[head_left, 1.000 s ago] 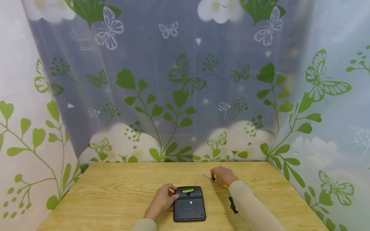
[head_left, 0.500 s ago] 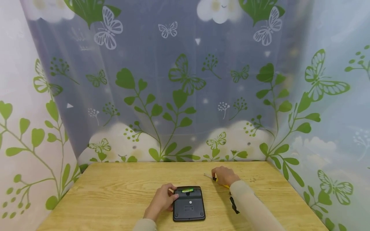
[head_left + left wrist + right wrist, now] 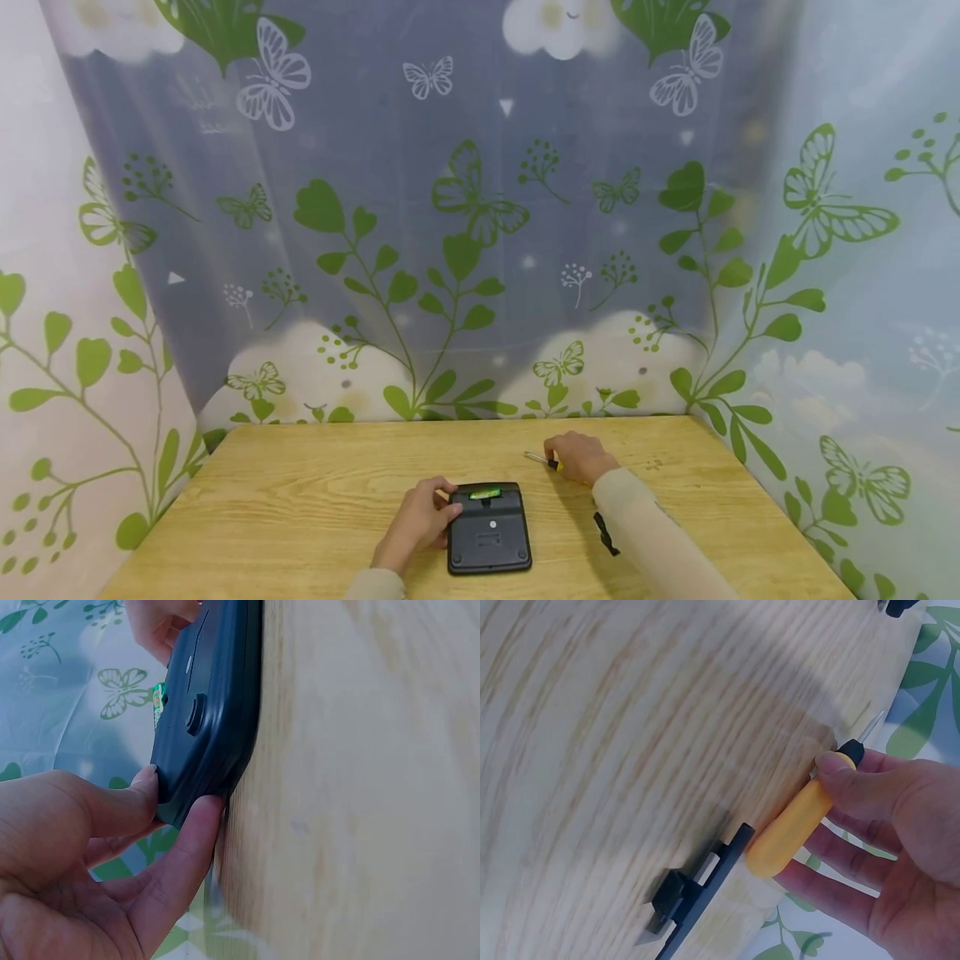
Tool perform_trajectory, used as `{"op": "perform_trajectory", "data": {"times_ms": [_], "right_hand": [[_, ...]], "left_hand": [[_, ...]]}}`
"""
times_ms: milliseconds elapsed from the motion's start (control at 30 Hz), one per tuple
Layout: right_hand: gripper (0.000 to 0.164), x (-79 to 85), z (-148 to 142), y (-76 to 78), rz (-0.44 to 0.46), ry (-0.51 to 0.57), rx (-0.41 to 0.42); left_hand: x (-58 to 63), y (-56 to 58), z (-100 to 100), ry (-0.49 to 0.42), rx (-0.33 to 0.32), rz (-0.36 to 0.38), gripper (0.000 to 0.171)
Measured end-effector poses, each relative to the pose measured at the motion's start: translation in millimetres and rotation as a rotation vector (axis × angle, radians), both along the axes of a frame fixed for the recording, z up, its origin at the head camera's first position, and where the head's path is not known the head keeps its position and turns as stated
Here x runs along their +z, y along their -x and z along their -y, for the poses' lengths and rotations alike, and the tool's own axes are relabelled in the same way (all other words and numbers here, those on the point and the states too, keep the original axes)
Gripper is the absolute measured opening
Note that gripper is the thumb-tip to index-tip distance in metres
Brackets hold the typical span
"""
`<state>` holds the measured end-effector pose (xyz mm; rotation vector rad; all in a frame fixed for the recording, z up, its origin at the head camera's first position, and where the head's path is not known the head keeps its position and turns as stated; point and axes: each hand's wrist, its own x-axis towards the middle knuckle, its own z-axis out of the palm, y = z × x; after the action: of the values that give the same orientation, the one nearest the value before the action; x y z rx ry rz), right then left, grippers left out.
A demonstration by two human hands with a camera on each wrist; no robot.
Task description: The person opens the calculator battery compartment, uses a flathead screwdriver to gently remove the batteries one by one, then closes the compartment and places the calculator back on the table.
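Observation:
A black calculator [image 3: 506,543] lies back side up on the table, with a green battery [image 3: 484,493] showing in its open compartment. My left hand [image 3: 420,515] pinches the calculator's left edge between thumb and fingers; the left wrist view shows the thumb on its upper side and a fingertip low on its rim. Right of it, my right hand [image 3: 579,457] holds a screwdriver [image 3: 791,825] with a yellow handle, black collar and metal shaft, which points left in the head view. Nearer the right forearm lies a narrow black battery cover [image 3: 606,534].
The wooden table [image 3: 300,500] ends at a patterned curtain [image 3: 480,250] behind it, with more patterned sheets at both sides. At the top of the right wrist view a small part of a dark object [image 3: 900,606] shows.
The head view has shifted slightly. Both hands, the calculator and the screwdriver stay nearly where they were.

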<state>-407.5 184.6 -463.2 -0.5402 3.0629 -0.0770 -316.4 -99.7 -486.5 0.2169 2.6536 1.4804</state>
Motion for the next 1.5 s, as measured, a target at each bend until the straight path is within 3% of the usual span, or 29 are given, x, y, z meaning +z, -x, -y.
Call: {"op": "perform_trajectory", "data": {"times_ms": [367, 733, 1167, 1367, 1500], "right_hand": [[0.023, -0.3, -0.7, -7.3, -0.009, -0.010, 0.012], [0.025, -0.4, -1.1, -3.0, -0.033, -0.014, 0.002], [0.026, 2.4, 2.0, -3.6, -0.044, -0.042, -0.014], [0.026, -2.9, 5.4, -2.4, -0.040, -0.062, 0.007], [0.025, -6.8, 3.3, -3.8, -0.052, -0.062, -0.003]], "left_hand": [[1.2, -1.9, -1.1, 0.002, -0.013, 0.006, 0.029], [4.9, 0.4, -1.2, 0.002, -0.012, -0.016, 0.029], [3.1, 2.4, -0.9, 0.002, -0.013, -0.018, 0.030], [-0.4, 0.9, 2.0, 0.014, 0.014, 0.002, 0.029], [-2.0, -0.2, 1.3, 0.012, -0.006, -0.017, 0.029]]}}
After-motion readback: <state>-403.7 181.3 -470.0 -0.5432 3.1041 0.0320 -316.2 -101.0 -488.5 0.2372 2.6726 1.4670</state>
